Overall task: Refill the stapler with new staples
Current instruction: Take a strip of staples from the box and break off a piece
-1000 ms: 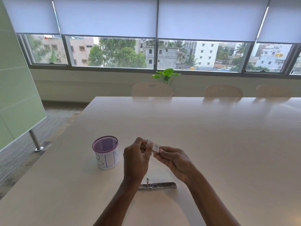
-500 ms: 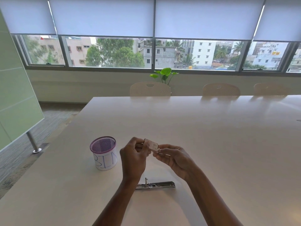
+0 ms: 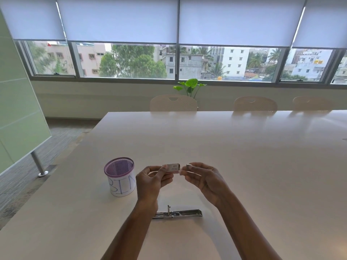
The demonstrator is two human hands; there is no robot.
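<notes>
Your left hand pinches a small staple box between thumb and fingertips, holding it level above the table. The box's printed side with a barcode faces you, and its open end points toward your other hand. Your right hand is raised at the same height, just beside that open end, with a small gap between the two. Its thumb and forefinger are closed on something small and pale; whether that is the box's flap or a strip of staples is too small to tell.

Below both grips and nearer to you, the stapler lies flat on the table between your forearms. It is metal, stretched out lengthwise from left to right, with a short part standing upright near its middle. Neither hand touches it, and it sits well apart from the box.

To the left of your left hand's grip, close beside your knuckles but not touching, stands a purple mesh cup wrapped in white paper with "BIN" handwritten on it. Beyond your grips, at the table's far edge, pale chairs face you, with a green plant behind the nearest one.
</notes>
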